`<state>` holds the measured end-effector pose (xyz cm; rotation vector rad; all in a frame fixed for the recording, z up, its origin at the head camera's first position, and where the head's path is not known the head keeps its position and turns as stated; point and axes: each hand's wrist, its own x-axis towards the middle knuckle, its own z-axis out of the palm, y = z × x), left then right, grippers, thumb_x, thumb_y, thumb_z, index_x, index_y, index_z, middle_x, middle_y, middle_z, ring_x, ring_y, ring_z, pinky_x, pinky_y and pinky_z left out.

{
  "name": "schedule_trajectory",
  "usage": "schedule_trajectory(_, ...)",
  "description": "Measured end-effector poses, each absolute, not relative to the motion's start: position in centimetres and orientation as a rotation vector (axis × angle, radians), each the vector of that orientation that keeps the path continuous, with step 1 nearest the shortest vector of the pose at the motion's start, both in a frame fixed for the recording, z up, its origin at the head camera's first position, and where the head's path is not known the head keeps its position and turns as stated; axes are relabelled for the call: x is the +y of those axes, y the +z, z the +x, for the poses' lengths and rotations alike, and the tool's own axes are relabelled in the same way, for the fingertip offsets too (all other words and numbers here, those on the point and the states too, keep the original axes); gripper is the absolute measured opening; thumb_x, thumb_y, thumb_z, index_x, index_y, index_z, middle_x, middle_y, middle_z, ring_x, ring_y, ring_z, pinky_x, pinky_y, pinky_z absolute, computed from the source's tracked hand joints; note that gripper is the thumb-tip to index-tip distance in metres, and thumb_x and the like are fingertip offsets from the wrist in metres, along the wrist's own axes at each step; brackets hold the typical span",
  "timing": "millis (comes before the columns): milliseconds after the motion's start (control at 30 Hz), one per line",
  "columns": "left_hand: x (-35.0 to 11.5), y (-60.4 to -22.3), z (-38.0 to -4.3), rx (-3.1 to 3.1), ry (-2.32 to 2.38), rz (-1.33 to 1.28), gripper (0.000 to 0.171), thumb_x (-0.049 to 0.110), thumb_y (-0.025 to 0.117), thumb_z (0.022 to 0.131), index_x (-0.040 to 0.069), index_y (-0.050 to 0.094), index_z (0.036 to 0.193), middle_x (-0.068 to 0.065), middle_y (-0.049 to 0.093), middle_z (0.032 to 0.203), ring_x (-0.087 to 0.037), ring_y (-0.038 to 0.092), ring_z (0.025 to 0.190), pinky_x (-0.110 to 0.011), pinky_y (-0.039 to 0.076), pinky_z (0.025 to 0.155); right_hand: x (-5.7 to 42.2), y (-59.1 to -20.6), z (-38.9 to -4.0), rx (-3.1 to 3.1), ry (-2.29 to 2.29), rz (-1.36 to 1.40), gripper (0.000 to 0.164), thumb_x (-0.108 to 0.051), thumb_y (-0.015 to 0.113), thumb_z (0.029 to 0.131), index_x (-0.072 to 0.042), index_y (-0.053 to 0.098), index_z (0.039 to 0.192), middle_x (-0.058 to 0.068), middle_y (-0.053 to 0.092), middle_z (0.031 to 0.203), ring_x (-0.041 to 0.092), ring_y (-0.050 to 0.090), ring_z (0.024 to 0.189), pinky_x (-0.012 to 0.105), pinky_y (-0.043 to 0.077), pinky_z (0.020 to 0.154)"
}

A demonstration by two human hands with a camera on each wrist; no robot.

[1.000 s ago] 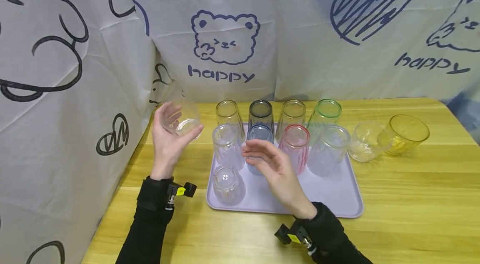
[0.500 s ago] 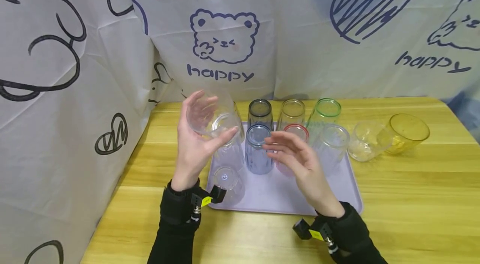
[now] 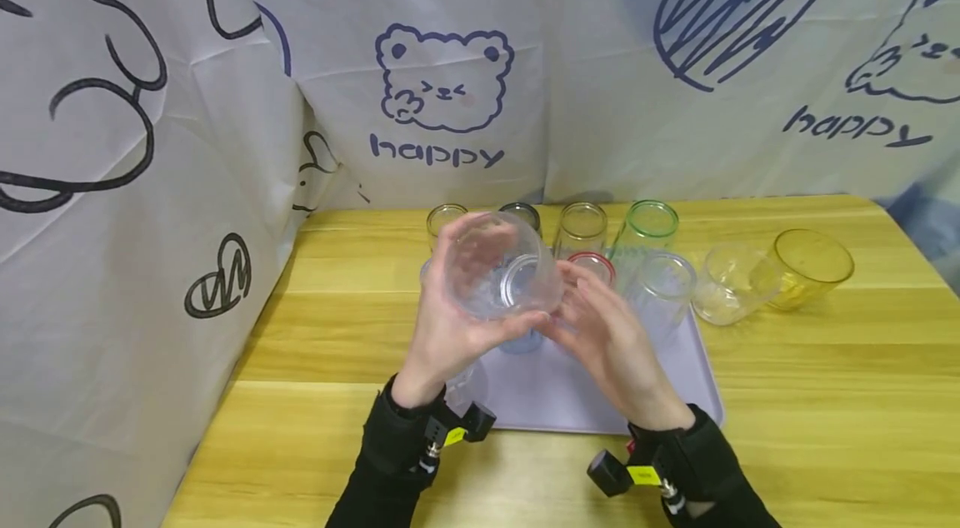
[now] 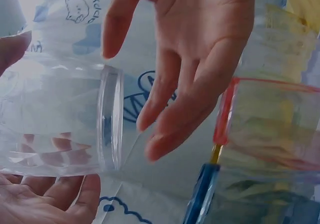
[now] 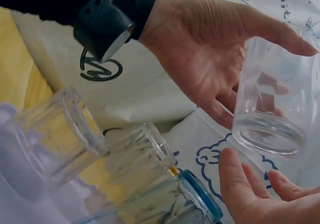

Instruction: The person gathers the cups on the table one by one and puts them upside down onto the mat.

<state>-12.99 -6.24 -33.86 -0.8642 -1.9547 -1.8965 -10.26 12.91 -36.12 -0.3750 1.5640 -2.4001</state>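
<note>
A clear drinking glass (image 3: 502, 270) is held up over the tray, tilted with its open mouth toward the head camera. My left hand (image 3: 442, 336) grips its side between thumb and fingers. My right hand (image 3: 611, 336) is beside the glass's base, its fingers loosely extended. In the left wrist view the right hand (image 4: 200, 43) stands apart from the thick glass base. The right wrist view also has a gap between that base and the right fingertips (image 5: 230, 169). Below the hands is a pale lilac tray (image 3: 570, 407) of upside-down glasses, several partly hidden.
On the tray stand a red-rimmed glass (image 3: 592, 261), a green-rimmed glass (image 3: 652, 220), a clear glass (image 3: 663, 282) and others. Right of it on the wooden table (image 3: 825, 395) are a clear glass (image 3: 723, 291) and a yellow glass (image 3: 813, 266). A printed cloth (image 3: 600, 120) hangs behind.
My left hand has carried the clear glass rightward from beyond the tray's left edge to above its glasses. The right hand moved slightly right, and the glass is now close to it.
</note>
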Motion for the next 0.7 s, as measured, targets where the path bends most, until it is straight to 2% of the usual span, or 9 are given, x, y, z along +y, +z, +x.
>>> schedule_trajectory(133,-5.2,-34.2,-12.8,-1.95,-1.914,-0.936,0.096,-0.007,0.086,0.059,-0.007,0.035,0.14,-0.029,0.054,0.138,-0.038,0.056,0.129,-0.048,0.045,0.115,13.0,-36.5,-10.4,1.412,-2.417,-0.378,0.04,-0.039,0.023,0.111,-0.025,0.048,0.139,-0.006,0.054,0.14,0.009,0.056,0.126,0.026,0.052,0.103)
schedule_trajectory(267,-4.4,-34.5,-12.7,-1.977,-1.906,-0.984,0.098,-0.008,0.089,0.057,-0.005,0.036,0.14,-0.027,0.053,0.142,-0.036,0.055,0.132,-0.047,0.044,0.116,13.2,-36.7,-10.4,1.317,-2.432,-0.389,0.043,-0.044,0.019,0.11,-0.027,0.046,0.14,-0.01,0.058,0.134,0.006,0.056,0.121,0.024,0.05,0.101)
schedule_trajectory(567,-4.1,-34.9,-12.9,-2.007,-1.901,-1.055,0.1,-0.007,0.089,0.058,-0.002,0.035,0.142,-0.026,0.045,0.151,-0.034,0.049,0.14,-0.047,0.038,0.121,13.7,-36.4,-10.5,1.213,-2.435,-0.408,0.043,-0.046,0.02,0.109,-0.028,0.041,0.143,-0.01,0.054,0.139,0.007,0.053,0.128,0.026,0.049,0.106)
schedule_trajectory(700,-4.4,-34.7,-13.0,-2.05,-1.844,-1.071,0.106,-0.005,0.091,0.057,0.0,0.032,0.145,-0.022,0.043,0.153,-0.031,0.05,0.138,-0.048,0.041,0.118,13.9,-36.1,-10.5,1.303,-2.436,-0.437,0.042,-0.043,0.023,0.11,-0.027,0.041,0.143,-0.007,0.053,0.14,0.01,0.056,0.126,0.032,0.051,0.106)
